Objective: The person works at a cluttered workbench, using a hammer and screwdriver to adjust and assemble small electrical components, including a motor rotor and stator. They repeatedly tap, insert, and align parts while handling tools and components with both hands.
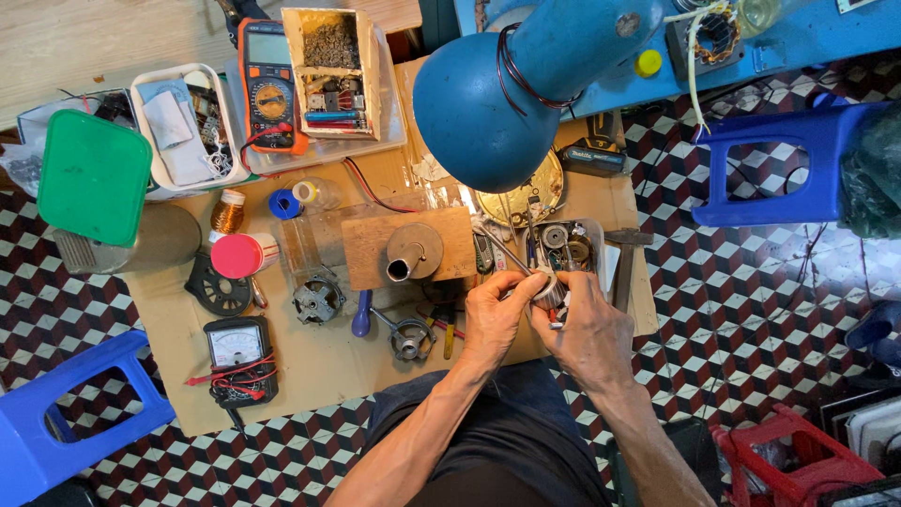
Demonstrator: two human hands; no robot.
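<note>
My left hand (pixel 494 314) and my right hand (pixel 589 330) meet over the right side of a cardboard sheet (pixel 319 361) on the floor. Together they grip a small cylindrical metal motor part (pixel 547 287), with the fingers of both hands wrapped round it. A thin metal rod (pixel 505 252) sticks out up-left from between my fingers; which hand holds it I cannot tell. Just beyond the hands lies a clear plastic tray (pixel 595 231) with round metal parts.
A blue desk lamp (pixel 497 94) hangs over the work. On the cardboard lie a wooden block (pixel 371 246) with a metal can, a motor stator (pixel 317 300), an analogue meter (pixel 238 349), an orange multimeter (pixel 267 84), wire spools, boxes of parts. Blue stools (pixel 56 422) stand at both sides.
</note>
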